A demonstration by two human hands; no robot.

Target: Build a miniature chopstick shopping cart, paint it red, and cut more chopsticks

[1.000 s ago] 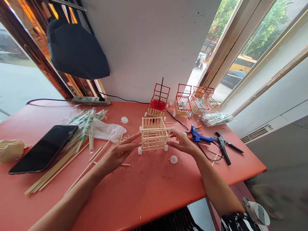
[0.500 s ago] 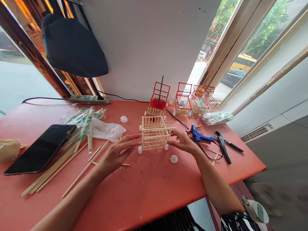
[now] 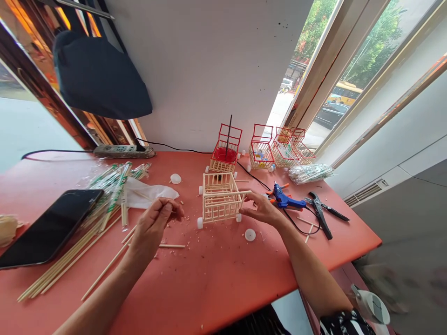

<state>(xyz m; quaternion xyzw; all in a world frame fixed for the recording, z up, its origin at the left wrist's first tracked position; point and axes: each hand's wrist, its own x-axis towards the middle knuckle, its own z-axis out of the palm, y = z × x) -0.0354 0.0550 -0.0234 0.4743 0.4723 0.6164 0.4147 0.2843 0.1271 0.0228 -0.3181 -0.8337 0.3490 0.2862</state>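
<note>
A small cart made of thin wooden sticks (image 3: pixel 220 204), with white round wheels, stands upright in the middle of the red table. My right hand (image 3: pixel 263 210) is at its right side, thumb toward the near corner and fingers by the end of the top stick, holding the cart. To the left of the cart and apart from it, my left hand (image 3: pixel 159 218) is closed, thumb against curled fingers. Whatever may be between those fingers is hidden. A white round cap (image 3: pixel 250 235) lies just in front of the cart, and another white cap (image 3: pixel 175 178) behind it to the left.
Carts with red frames (image 3: pixel 225 153) stand along the back. On the right lie a blue glue gun (image 3: pixel 288 199), black-handled pliers (image 3: pixel 320 216) and wrapped sticks (image 3: pixel 310 173). A black phone (image 3: pixel 52 225), loose sticks (image 3: pixel 71 251) and a white bag (image 3: pixel 148 193) lie left.
My left hand has drawn away from the cart's left side, toward the left, and its fingers have curled shut. My right hand stays at the cart. The view has shifted slightly.
</note>
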